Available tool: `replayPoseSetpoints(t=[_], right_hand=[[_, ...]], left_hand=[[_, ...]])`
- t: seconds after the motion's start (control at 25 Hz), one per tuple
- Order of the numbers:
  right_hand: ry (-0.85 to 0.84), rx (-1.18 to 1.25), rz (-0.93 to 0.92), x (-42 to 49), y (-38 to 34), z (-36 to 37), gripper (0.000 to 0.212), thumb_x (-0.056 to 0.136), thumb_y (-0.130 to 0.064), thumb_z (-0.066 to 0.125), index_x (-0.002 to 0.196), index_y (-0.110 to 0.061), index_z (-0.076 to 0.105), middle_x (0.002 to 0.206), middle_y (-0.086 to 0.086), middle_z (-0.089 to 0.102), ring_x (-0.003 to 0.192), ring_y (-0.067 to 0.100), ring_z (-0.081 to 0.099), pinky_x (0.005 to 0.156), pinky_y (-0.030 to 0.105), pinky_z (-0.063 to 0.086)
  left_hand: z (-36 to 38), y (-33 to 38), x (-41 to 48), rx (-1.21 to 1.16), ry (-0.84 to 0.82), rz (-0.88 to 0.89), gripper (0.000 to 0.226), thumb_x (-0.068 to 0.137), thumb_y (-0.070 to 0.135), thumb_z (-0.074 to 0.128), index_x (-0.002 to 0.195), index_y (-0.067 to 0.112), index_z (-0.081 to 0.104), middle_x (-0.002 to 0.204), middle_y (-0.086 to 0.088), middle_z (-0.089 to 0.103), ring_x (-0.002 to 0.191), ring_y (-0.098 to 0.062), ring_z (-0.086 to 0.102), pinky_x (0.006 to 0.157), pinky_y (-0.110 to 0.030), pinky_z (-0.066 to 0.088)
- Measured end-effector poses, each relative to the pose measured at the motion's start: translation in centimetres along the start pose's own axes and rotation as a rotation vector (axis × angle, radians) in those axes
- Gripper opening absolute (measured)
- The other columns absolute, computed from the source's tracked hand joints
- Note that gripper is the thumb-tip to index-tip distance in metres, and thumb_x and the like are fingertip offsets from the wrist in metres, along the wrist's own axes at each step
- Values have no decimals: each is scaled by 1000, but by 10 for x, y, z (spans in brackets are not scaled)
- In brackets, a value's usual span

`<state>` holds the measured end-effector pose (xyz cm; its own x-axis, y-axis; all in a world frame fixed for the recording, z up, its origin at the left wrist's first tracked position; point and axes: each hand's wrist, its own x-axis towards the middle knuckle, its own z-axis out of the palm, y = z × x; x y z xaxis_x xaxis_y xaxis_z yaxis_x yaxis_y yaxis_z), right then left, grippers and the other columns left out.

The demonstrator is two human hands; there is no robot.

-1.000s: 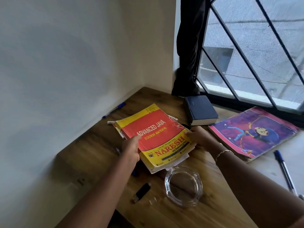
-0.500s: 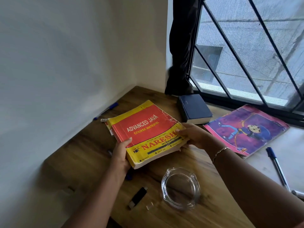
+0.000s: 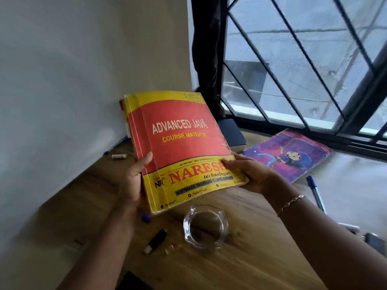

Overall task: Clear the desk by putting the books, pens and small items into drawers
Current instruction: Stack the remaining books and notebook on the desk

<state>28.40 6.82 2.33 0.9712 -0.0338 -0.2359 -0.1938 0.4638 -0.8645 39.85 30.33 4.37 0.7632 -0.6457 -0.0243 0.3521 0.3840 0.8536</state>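
Above desk [image 3: 253, 260], tilted book [image 3: 184, 143], left hand [image 3: 134, 181] clamped on spine edge, right hand [image 3: 251, 174] clamped opposite

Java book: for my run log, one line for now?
book: held above desk | left hand: grips spine edge | right hand: grips corner

A study corner in a home: a wooden tabletop [image 3: 240, 258] pushed into the angle of a plain wall and a barred window [image 3: 303, 65], strewn with a course book [image 3: 184, 149], a cartoon-covered notebook [image 3: 289, 153], pens [image 3: 316, 193] and a glass ashtray [image 3: 206, 226].
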Motion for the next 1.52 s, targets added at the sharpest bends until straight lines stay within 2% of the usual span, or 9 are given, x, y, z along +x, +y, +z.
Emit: replayPoseSetpoints(t=[0.16,0.32,0.4,0.48,0.68,1.0,1.12,1.36,1.52], right_hand=[[28,149,-85,-66,8,-12,53,59,-26,82,100,-4,57,78,12,72,62,21,71,53,30,58],[280,51,-19,-147,6,-43,20,83,-27,55,87,-8,60,63,5,72,52,15,68,49,26,57],[395,17,-96,-189,8,-62,10,86,-17,54,91,-11,60,65,5,72,53,15,68,54,28,58],[464,-11,-195,-234,14,-77,19,76,-12,61,95,-11,60,69,6,72,56,17,69,58,31,59],[609,-18,-273,-334,55,-100,32,67,-11,65,99,-10,59,72,8,72,58,21,69,55,31,58],[914,-125,-117,-451,81,-140,21,76,-3,59,97,-5,57,62,7,71,50,18,67,47,25,56],[984,-137,0,-475,93,-154,18,84,1,56,101,-6,57,66,11,72,51,22,68,45,27,55],[1056,-221,88,-487,110,-162,19,86,-3,58,96,-18,55,79,12,70,58,21,71,46,26,54],[1113,-377,140,-485,113,-163,16,85,-9,61,93,-19,53,83,8,68,69,22,68,55,29,54]], left_hand=[[62,-12,-27,-60,-153,-136,48,84,32,42,125,12,58,116,-14,66,99,-31,67,77,-45,57],[123,-46,-53,-52,-278,-332,48,79,38,44,115,14,65,106,-13,71,91,-32,70,68,-46,57],[147,-68,-65,-27,-276,-387,45,77,36,46,107,13,70,100,-12,73,86,-30,71,64,-43,58],[169,-94,-81,-10,-259,-434,39,76,32,48,99,12,73,94,-12,74,81,-28,72,61,-41,58],[208,-156,-119,77,-284,-500,57,74,21,55,130,12,50,115,-21,65,87,-31,70,73,-49,58],[278,-243,-146,555,-478,-603,26,89,4,54,115,5,56,76,1,72,61,-10,69,52,-22,53],[295,-263,-154,838,-539,-650,29,89,16,58,117,8,52,82,2,66,67,-8,63,47,-20,46],[315,-279,-159,1083,-636,-574,30,90,20,59,116,8,50,106,-13,66,94,-26,66,58,-34,53],[316,-282,-157,1227,-662,-517,27,88,25,61,109,10,52,101,-8,65,81,-20,64,49,-28,52]])
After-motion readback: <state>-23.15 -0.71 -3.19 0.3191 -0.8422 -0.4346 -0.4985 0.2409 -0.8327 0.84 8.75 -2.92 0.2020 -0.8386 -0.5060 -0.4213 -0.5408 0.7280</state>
